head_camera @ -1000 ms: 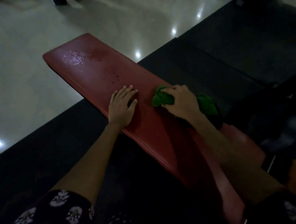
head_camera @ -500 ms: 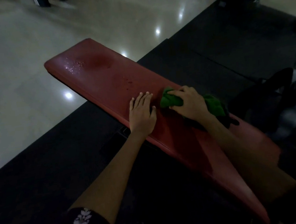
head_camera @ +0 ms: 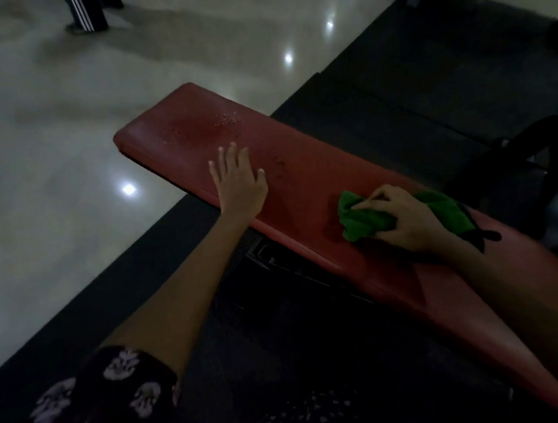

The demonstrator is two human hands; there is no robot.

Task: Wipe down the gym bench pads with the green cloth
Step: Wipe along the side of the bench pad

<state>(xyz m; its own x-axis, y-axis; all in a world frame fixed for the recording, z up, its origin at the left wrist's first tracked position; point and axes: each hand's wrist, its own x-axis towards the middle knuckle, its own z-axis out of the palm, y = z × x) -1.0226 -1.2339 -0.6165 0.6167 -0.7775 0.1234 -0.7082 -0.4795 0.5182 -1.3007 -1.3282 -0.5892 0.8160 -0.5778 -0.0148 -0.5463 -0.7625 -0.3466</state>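
My right hand (head_camera: pixel 406 220) grips the bunched green cloth (head_camera: pixel 366 219) against the long red padded gym bench (head_camera: pixel 305 181), near its middle, while my left hand (head_camera: pixel 238 184) lies flat with fingers spread on the pad's near edge — well apart from the cloth. Droplets (head_camera: pixel 226 119) glisten at the bench's far end, over a glossy pale tiled floor (head_camera: pixel 38 133) and black rubber mats (head_camera: pixel 411 70).

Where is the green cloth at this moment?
In the head view, the green cloth lies bunched on the red bench pad, right of centre, gripped by the right hand.
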